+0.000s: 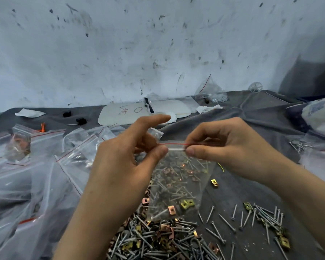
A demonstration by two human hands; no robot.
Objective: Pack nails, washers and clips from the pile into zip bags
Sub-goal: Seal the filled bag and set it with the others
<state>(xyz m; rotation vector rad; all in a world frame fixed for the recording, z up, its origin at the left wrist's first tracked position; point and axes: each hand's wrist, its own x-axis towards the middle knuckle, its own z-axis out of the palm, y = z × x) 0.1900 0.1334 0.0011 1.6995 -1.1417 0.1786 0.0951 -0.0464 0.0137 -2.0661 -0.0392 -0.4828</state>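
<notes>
At the far left a crumpled tissue (29,112) lay on the grey cloth-covered tabletop (251,117). Nearer than it, a heap of clear bags (36,166) with red seal lines spread across the left side. An orange tie (42,127) and two small black parts (66,114) sat just beyond the heap. Further right, by the stained wall (158,44), lay a white board (139,113). It bore a red scribble and a dark rounded mark like a C, and neither could be read as a word.

The left hand (120,156) held the left end of the top of the zip bag (176,181). Its grip was a pinch between the thumb and the curled fingers, with the forefinger stretched out free. The bag hung in the air over the near pile (158,239) of nails, washers and clips. A few nails and brass-coloured clips sat in its lower part. The right hand (229,147) pinched the right end of the red-lined seal, its grip closed between thumb and forefinger.

A single yellow clip (214,182) lay just right of the bag. Loose nails (261,218) were scattered near the right forearm. At the far side stood a bag of metal bits (212,92) and a clear plastic wheel (255,87). At the right edge lay a white packet (321,115), its blue print too blurred to read.
</notes>
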